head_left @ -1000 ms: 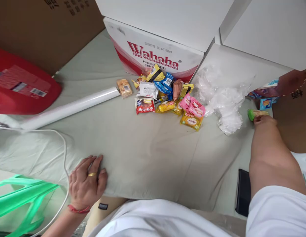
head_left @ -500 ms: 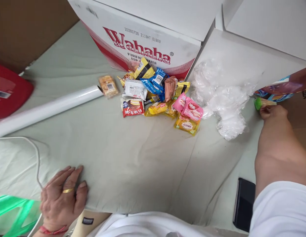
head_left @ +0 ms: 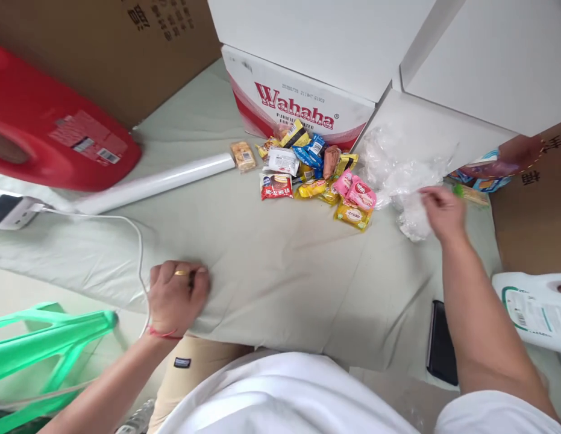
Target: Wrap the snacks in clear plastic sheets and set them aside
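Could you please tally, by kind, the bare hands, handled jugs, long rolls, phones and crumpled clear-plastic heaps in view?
Left hand and right hand: 2 hands
Red jug and white jug: 2 jugs
Long white roll: 1
Black phone: 1
Clear-plastic heap: 1
Total: 7

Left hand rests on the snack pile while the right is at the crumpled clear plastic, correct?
No: in the head view, the left hand rests on the pale cloth, apart from the snack pile. The right hand is at the crumpled clear plastic.
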### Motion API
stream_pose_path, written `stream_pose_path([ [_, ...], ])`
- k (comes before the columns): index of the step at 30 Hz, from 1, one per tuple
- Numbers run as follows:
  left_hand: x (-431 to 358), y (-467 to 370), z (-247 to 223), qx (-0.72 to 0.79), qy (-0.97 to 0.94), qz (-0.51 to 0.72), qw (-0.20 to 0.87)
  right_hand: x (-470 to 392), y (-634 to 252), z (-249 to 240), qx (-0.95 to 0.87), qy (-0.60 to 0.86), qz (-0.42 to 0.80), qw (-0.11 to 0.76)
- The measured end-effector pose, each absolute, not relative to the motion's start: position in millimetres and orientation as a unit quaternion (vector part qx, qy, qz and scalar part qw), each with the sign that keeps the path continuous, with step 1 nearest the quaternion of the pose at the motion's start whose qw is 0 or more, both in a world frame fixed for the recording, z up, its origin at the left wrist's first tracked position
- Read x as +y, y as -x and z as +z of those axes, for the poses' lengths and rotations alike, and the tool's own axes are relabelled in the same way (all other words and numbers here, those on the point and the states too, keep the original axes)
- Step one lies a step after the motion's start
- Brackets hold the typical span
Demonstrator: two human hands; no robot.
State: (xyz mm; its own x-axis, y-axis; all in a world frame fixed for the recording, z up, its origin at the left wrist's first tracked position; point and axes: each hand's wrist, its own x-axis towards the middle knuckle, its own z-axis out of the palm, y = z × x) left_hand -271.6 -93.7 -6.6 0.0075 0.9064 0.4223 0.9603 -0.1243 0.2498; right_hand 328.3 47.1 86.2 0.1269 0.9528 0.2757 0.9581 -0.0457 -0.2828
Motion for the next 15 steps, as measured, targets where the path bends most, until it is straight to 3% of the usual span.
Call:
stream_pose_path([
  [4,-97.0,260.8,-6.8,-0.652,0.723,-0.22,0.064,46.8,-271.5,63.0,-0.682,0.731,0.02,-0.004],
  [6,-98.9,259.8,-6.5,-0.647,0.726,-0.224,0.065,44.9,-256.1,55.1,-0.641,0.767,-0.003,-0.022],
  [8,-99.1,260.4,-6.6,-0.644,0.728,-0.223,0.069,33.4,-248.2,51.3,-0.603,0.796,-0.026,0.038],
  [11,-98.0,260.5,-7.7,-0.649,0.726,-0.219,0.065,-2.0,-240.6,50.1,-0.566,0.801,-0.03,0.195],
  [15,-97.5,259.1,-8.5,-0.66,0.721,-0.209,0.044,-52.0,-221.4,48.9,-0.494,0.757,0.059,0.424],
])
